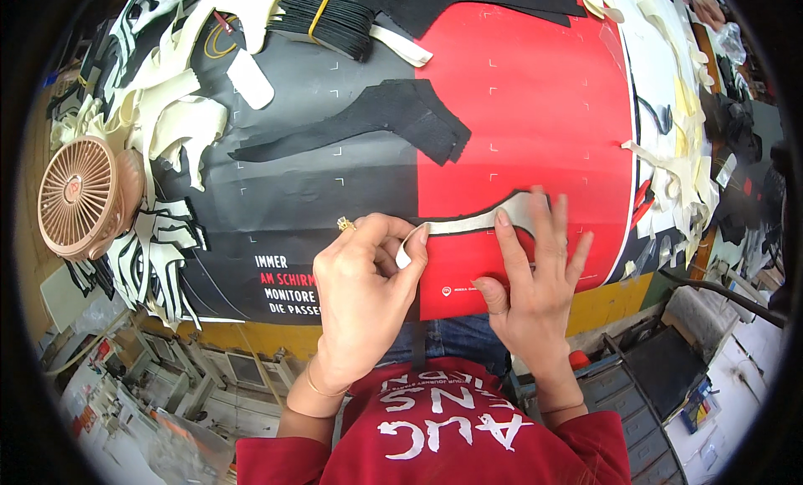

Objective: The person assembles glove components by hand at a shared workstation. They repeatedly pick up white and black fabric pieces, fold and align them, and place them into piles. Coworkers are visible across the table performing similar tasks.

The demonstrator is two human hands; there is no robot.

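Head view: the left hand (364,276) pinches the curled white end of a black-edged cut piece (468,223) — thumb against forefinger — as the piece stretches rightward over the red-and-black printed sheet (535,109). The right hand (535,293), fingers spread, grips nothing — forefinger on the piece. Beyond the left hand, black fabric cutouts (368,121); well left, a pink fan (79,196).

Table (606,303): front edge yellow. Sheet (535,109): black left, red right. Near front edge: cream piece (464,225), black-rimmed. Left edge: peach-pink fan (79,196). Right-edge scraps (682,167): cream, some perhaps yellow.
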